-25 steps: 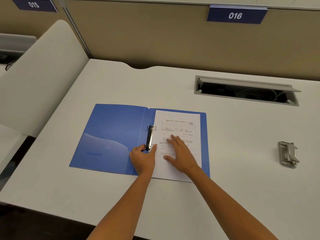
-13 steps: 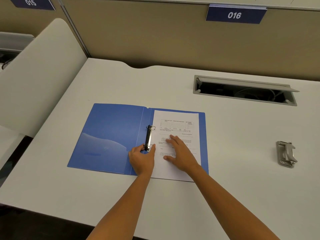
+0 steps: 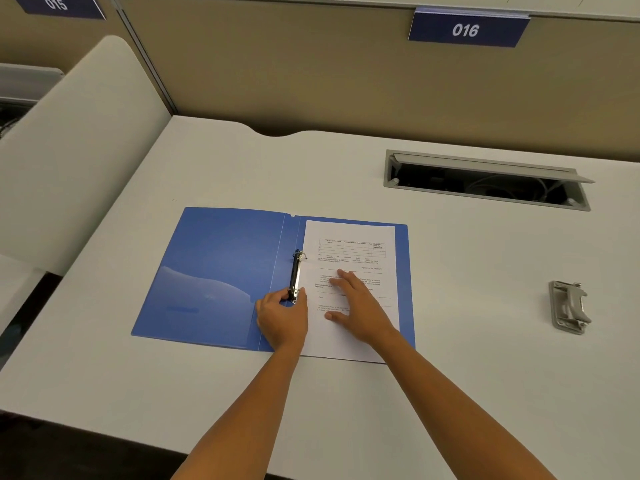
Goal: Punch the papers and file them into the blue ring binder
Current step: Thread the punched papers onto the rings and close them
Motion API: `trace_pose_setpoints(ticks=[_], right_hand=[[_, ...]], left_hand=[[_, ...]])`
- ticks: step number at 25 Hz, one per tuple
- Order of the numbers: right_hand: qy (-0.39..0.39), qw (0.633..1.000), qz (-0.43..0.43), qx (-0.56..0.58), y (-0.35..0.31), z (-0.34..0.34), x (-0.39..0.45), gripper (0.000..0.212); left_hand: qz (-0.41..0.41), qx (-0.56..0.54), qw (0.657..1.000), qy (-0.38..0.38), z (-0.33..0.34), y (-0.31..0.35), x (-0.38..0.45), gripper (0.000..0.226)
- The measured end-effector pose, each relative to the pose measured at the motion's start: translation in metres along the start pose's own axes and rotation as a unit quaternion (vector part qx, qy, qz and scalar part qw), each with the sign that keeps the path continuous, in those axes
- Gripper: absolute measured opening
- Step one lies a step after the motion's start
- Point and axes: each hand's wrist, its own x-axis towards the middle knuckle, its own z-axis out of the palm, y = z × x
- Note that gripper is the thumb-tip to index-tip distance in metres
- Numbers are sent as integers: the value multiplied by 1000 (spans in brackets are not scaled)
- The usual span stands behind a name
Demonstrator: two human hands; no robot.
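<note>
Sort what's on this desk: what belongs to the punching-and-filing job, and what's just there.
Belongs to the job:
open blue plastic ring binder
black-and-silver ring mechanism
white printed paper sheets
grey metal hole punch
left hand at the lower ring
right hand flat on the sheets

Just there:
open grey cable tray
blue 016 sign
white side divider

white desk (image 3: 450, 375) with a curved notch at its back edge. open grey cable hatch (image 3: 485, 181) set into the top, cables inside. tan partition wall (image 3: 294, 81) behind, blue number signs 016 (image 3: 465, 29) and 015 (image 3: 57, 4). white side divider (image 3: 76, 140) at left. even indoor light.
</note>
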Motion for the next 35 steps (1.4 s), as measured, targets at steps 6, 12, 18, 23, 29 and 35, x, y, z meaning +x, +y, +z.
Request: trace_pose_setpoints(ticks=[6, 12, 18, 23, 29, 35], right_hand=[[-4, 1000, 12, -3, 9, -12, -2, 74], [-14, 1000, 9, -18, 39, -43, -4, 71], [-5, 998, 56, -2, 77, -76, -19, 69], [168, 956, 237, 36, 82, -64, -52, 63], [238, 894, 380, -2, 68, -44, -80, 70], [230, 885, 403, -34, 66, -40, -82, 76]], left_hand=[[22, 28, 999, -37, 4, 5, -2, 34], [98, 80, 986, -105, 16, 11, -15, 34], [265, 209, 907, -252, 27, 11, -20, 58], [243, 228, 879, -341, 40, 17, -17, 87], [230, 239, 873, -357, 41, 25, -14, 88], [240, 251, 868, -354, 41, 27, -16, 87]])
